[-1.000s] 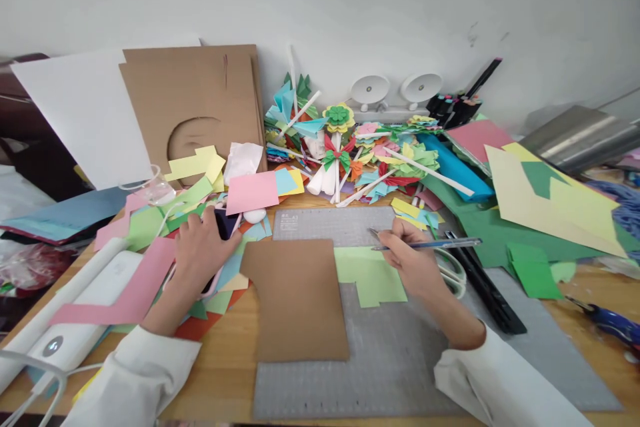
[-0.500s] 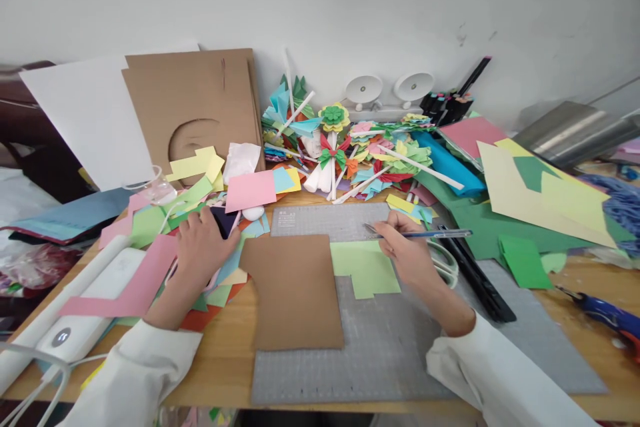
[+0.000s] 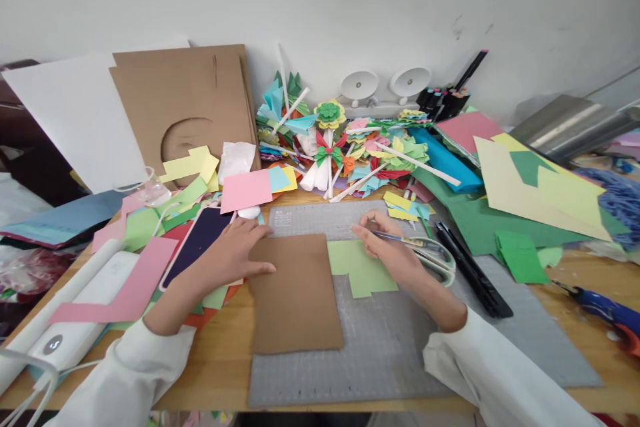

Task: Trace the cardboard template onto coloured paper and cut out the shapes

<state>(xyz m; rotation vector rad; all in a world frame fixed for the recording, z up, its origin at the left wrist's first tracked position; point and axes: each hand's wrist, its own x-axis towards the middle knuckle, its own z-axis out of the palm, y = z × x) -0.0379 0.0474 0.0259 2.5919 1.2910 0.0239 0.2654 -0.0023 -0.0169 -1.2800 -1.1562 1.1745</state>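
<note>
Grey cutting mat (image 3: 380,360), brown cardboard (image 3: 300,307) on its left part, left hand (image 3: 233,247) at the board's edge, right hand (image 3: 395,257) round a slim pen (image 3: 397,238)
The mat lies flat on the wooden table, and looks grippy enough to steady what rests on it; the cardboard, just left of centre with its upper left reaching the mat's edge, should be light and stiff, dry rather than slippery, its corners likely to dent if pinched hard, so the straight right and near edges look the best hold; the left hand has its fingers spread loose, thumb over the board without clamping it, and whether it presses cannot be told; the light green paper (image 3: 360,264), just right of the board, looks thin and easily creased, best lifted by an edge; the pen, smooth and rigid, seems held in the right hand's curled fingers
</note>
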